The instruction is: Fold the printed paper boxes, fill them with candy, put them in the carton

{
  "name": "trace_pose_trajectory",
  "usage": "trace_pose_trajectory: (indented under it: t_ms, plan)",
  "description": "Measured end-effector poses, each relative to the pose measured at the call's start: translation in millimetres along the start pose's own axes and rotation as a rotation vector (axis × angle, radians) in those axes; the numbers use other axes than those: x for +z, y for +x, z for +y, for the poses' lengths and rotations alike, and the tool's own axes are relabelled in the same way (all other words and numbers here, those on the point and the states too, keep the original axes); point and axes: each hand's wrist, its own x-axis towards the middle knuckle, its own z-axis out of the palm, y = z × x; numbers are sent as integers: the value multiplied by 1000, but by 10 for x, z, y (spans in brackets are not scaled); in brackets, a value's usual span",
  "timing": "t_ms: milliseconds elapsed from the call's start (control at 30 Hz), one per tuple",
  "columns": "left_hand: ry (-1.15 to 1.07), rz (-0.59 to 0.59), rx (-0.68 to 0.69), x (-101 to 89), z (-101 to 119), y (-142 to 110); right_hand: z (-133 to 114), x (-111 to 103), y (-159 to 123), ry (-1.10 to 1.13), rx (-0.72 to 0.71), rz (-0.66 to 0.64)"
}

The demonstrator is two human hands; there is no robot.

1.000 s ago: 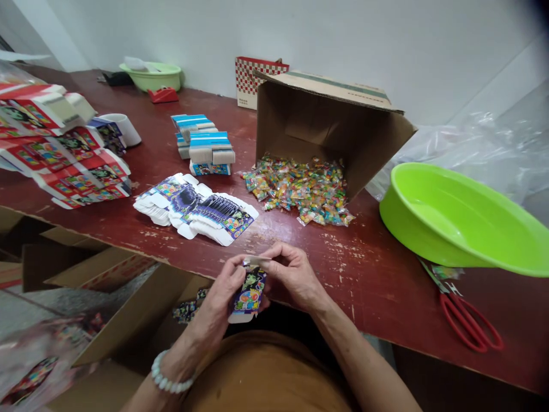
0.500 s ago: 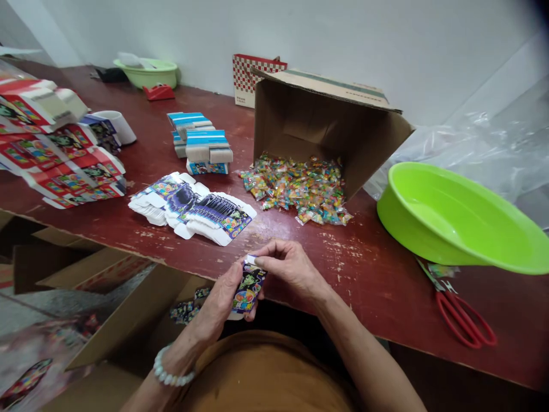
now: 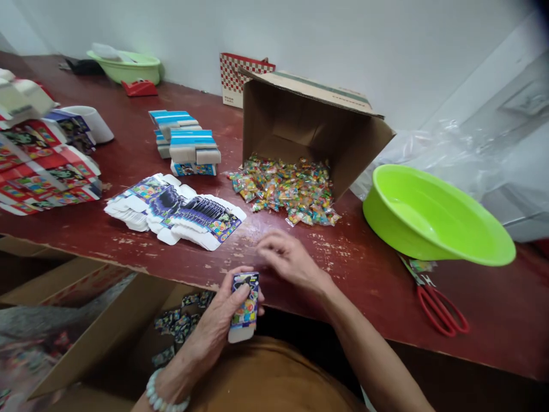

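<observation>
My left hand (image 3: 223, 309) is wrapped round a small purple printed box (image 3: 246, 303), with the thumb across its front. The top of this box looks closed, and a white flap sticks out at its lower end. To the upper right, my right hand (image 3: 285, 257) hovers over the table apart from the box, fingers loosely bent and slightly blurred, with nothing visible in them. A fanned stack of flat purple cartons (image 3: 175, 212) lies just beyond both hands. Farther back, small clear bags of colourful candy (image 3: 287, 189) spill out of a tipped cardboard box (image 3: 317, 120).
A green basin (image 3: 437, 217) and red-handled scissors (image 3: 441, 309) are on the right. Blue carton bundles (image 3: 186, 143) and red carton bundles (image 3: 47, 171) stand leftward on the red table (image 3: 343, 269). Below its edge, an open carton (image 3: 98, 326) holds several small dark printed boxes (image 3: 180, 320).
My right hand has let go of the box's top flap and moved up and away. The top flap has gone down. My left hand keeps the box, now slightly lower; the view has turned right.
</observation>
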Motion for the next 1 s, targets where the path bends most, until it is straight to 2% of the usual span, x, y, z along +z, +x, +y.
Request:
trace_pose_trajectory:
  t_ms: [67,100,133,200,267,333,433,500,567,633,667,733,867,1000]
  plan:
    - [-91,-56,-52,-19,-59,-83,261,-146,107,-257,176,274]
    - [-114,-75,-97,-42,-86,-130,392,-221,154,-407,304,365]
    - [-123,-78,-146,-79,-108,-174,511,-286,192,-507,423,391]
    - [-112,-38,-220,-202,-138,-245,693,-373,235,-574,537,383]
    - [-35,21,-203,-402,-131,-285,787,-395,238,-539,548,364]
    - [160,29,-132,-660,-76,-304,803,-373,216,-469,529,372]
    - [512,-82,-163,-1024,81,-331,702,-304,164,-319,514,375]
    - [656,-159,-249,-1145,204,-350,546,-235,107,-196,495,348]
    - [691,-198,-286,-1124,307,-352,321,-135,26,23,461,295]
    - [595,-162,-217,-988,363,-327,58,-4,-67,438,422,211]
    - [512,-121,-160,-897,369,-306,-68,70,-109,562,417,176]
    - [393,-91,-106,-709,342,-260,-275,215,-170,674,424,178]
    - [313,-106,-15,-418,228,-206,-435,401,-201,567,391,255]
    - [320,-95,56,-237,202,-204,-419,385,-228,341,254,185]
